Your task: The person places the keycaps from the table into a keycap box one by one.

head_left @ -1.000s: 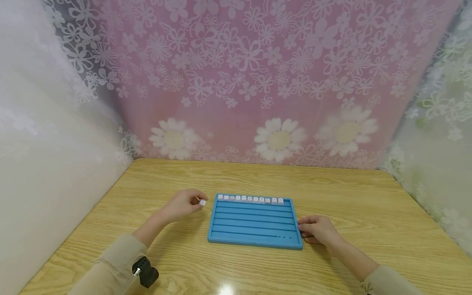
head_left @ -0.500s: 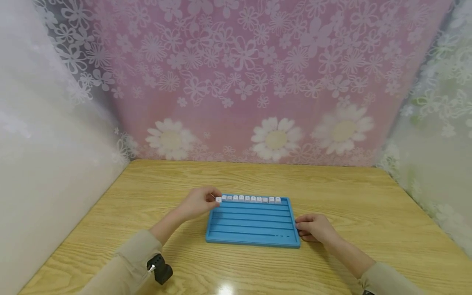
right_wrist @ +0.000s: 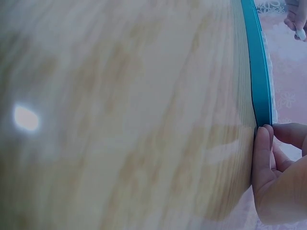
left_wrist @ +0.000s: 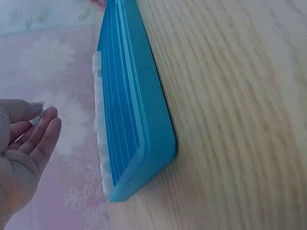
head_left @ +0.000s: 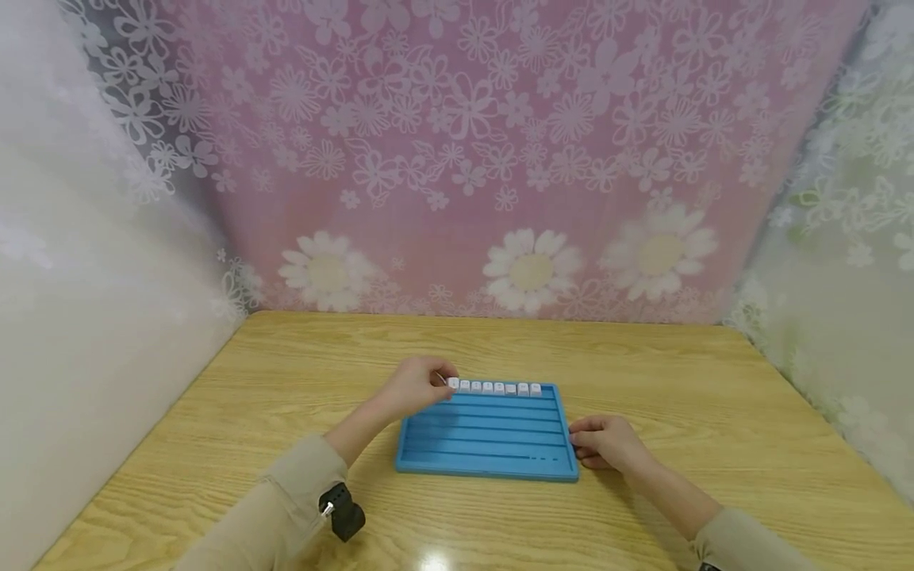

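Observation:
A blue ridged tray (head_left: pixel 485 440) lies on the table, with a row of small white keycaps (head_left: pixel 499 388) along its far groove. My left hand (head_left: pixel 421 386) is above the tray's far left part and pinches one white keycap (left_wrist: pixel 37 119) between thumb and fingertips. In the left wrist view this keycap is held clear of the row. The left end of the row is hidden behind the hand in the head view. My right hand (head_left: pixel 610 444) holds the tray's right edge, thumb on one side and fingers on the other, as the right wrist view shows.
The wooden table (head_left: pixel 343 515) extends around the tray on all sides. A pink flowered curtain (head_left: pixel 457 159) hangs behind it, with pale cloth walls at left and right. A black device (head_left: pixel 343 511) is strapped at the left sleeve.
My left hand has moved right with the keycap, from beside the tray to over its far row, covering the row's left end. The right hand stays at the tray's right edge.

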### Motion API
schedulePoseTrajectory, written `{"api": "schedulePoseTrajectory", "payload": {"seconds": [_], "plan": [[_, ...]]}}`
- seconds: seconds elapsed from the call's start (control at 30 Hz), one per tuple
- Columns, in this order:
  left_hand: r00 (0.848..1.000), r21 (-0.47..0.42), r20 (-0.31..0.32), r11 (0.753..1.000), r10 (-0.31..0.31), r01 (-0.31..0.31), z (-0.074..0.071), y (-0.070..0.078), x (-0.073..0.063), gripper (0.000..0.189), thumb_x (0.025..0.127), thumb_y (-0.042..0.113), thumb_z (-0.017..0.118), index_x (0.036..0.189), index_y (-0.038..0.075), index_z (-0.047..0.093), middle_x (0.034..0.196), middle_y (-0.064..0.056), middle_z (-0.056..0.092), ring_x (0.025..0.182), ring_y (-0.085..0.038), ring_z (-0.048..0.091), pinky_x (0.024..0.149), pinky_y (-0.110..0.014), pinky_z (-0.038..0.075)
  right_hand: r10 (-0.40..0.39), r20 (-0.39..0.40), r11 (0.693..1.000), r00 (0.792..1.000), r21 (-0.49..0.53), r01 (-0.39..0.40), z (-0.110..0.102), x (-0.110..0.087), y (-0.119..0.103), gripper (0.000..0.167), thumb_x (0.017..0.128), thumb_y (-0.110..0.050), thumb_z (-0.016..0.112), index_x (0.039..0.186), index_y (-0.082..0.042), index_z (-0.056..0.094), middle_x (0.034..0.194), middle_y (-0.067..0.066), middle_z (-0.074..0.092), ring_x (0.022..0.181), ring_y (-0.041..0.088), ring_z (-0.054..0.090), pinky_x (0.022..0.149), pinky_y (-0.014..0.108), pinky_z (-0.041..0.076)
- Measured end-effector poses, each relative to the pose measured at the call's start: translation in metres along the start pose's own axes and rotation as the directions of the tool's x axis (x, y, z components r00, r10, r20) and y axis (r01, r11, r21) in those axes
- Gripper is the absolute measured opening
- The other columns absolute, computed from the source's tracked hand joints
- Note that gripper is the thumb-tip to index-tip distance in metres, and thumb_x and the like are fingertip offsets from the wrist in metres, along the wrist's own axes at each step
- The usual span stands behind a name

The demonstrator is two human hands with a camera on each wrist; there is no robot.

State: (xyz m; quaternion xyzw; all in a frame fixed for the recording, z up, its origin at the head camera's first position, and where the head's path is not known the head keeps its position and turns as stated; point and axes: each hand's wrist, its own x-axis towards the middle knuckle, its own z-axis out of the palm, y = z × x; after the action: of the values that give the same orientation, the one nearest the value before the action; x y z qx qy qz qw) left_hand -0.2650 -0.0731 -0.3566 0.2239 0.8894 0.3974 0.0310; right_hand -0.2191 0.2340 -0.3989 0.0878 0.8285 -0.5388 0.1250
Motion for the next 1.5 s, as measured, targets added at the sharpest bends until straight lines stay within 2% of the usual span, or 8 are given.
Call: {"api": "schedulePoseTrajectory", "payload": {"seconds": [0.13, 0.67, 0.83, 1.17, 1.3, 1.5], "plan": [[1.000, 0.024, 0.022, 1.000, 0.012, -0.013, 0.007, 0.010, 0.006, 0.023, 0.087, 0.011, 0.064, 0.108, 0.003, 0.064, 0.092, -0.002, 0.063, 0.084, -0.015, 0.058, 0.068, -0.027, 0.049, -0.003, -0.006, 1.000, 1.000, -0.007, 0.003, 0.000, 0.001, 0.001, 0.025, 0.088, -0.004, 0.059, 0.108, 0.011, 0.059, 0.078, 0.006, 0.061, 0.066, 0.014, 0.057, 0.059, 0.028, 0.053], [0.997, 0.000, 0.071, 1.000, 0.022, -0.022, 0.036, 0.035, 0.033, 0.024, 0.088, 0.011, 0.063, 0.112, 0.005, 0.065, 0.093, 0.000, 0.062, 0.087, -0.013, 0.057, 0.069, -0.024, 0.048, 0.001, 0.007, 1.000, 1.000, 0.000, -0.001, 0.000, 0.000, 0.001, 0.023, 0.088, -0.004, 0.059, 0.106, 0.010, 0.060, 0.079, 0.006, 0.061, 0.067, 0.015, 0.058, 0.060, 0.029, 0.052], [0.997, -0.032, 0.077, 0.999, 0.013, -0.011, 0.045, 0.039, 0.040, 0.025, 0.089, 0.010, 0.062, 0.113, 0.006, 0.065, 0.095, 0.001, 0.063, 0.088, -0.013, 0.058, 0.069, -0.023, 0.048, 0.005, -0.001, 1.000, 1.000, 0.000, -0.005, 0.000, 0.001, 0.001, 0.022, 0.088, -0.004, 0.059, 0.105, 0.010, 0.060, 0.078, 0.006, 0.061, 0.066, 0.015, 0.057, 0.060, 0.028, 0.052], [0.998, -0.114, 0.047, 0.993, -0.029, 0.034, 0.057, 0.046, 0.050, 0.026, 0.088, 0.012, 0.063, 0.114, 0.007, 0.065, 0.097, 0.001, 0.062, 0.090, -0.013, 0.058, 0.070, -0.024, 0.049, -0.002, 0.000, 1.000, 1.000, 0.001, 0.002, 0.000, -0.001, 0.001, 0.022, 0.088, -0.003, 0.059, 0.105, 0.010, 0.060, 0.078, 0.006, 0.061, 0.066, 0.015, 0.058, 0.060, 0.028, 0.052], [0.999, -0.099, 0.043, 0.995, -0.008, 0.012, 0.062, 0.050, 0.055, 0.025, 0.088, 0.012, 0.064, 0.113, 0.006, 0.064, 0.094, 0.001, 0.062, 0.085, -0.010, 0.058, 0.067, -0.022, 0.048, 0.001, -0.010, 1.000, 1.000, -0.005, -0.001, 0.001, 0.000, 0.002, 0.023, 0.088, -0.004, 0.059, 0.106, 0.010, 0.060, 0.078, 0.006, 0.061, 0.067, 0.015, 0.057, 0.060, 0.028, 0.052], [1.000, -0.023, 0.023, 1.000, 0.018, -0.017, 0.073, 0.058, 0.064, 0.022, 0.089, 0.012, 0.062, 0.110, 0.004, 0.065, 0.092, -0.002, 0.063, 0.081, -0.010, 0.058, 0.062, -0.020, 0.047, -0.020, -0.015, 1.000, 1.000, 0.013, 0.020, 0.002, -0.001, 0.004, 0.024, 0.087, -0.004, 0.060, 0.105, 0.011, 0.061, 0.076, 0.005, 0.061, 0.065, 0.014, 0.058, 0.060, 0.028, 0.053]]}}
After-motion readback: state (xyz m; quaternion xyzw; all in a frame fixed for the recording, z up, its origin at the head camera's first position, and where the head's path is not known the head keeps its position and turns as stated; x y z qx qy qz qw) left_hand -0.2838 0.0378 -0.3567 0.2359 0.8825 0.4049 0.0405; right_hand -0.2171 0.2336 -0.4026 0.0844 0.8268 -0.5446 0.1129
